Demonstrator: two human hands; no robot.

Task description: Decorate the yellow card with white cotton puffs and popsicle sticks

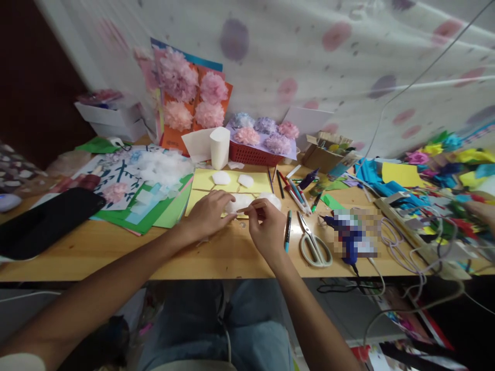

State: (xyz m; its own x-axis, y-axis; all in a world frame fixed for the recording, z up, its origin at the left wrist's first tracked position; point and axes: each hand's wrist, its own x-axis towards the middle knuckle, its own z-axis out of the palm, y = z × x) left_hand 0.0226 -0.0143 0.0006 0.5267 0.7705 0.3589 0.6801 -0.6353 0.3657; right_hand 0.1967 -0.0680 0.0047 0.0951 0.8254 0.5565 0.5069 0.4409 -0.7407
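Observation:
My right hand (266,224) is closed in a pinch on a thin brownish stick (246,208). The stick's tip reaches left over a fluffy white cotton piece (240,201) on the yellow card (199,196). Beside that cotton lies my left hand (211,212), open, thumb apart from the fingers, resting at the card's near edge. A second cotton tuft (274,199) sits just behind my right hand. Farther back, two small white rounded pieces (221,178) lie on another yellow card (199,176).
Scissors (315,247), a marker (288,232) and a blue glue gun (350,239) with cables lie to the right. Several pens (296,190) are behind. A red basket (251,154) holds paper flowers. Cotton (162,167), green sheets and a black phone-like object (50,221) lie left.

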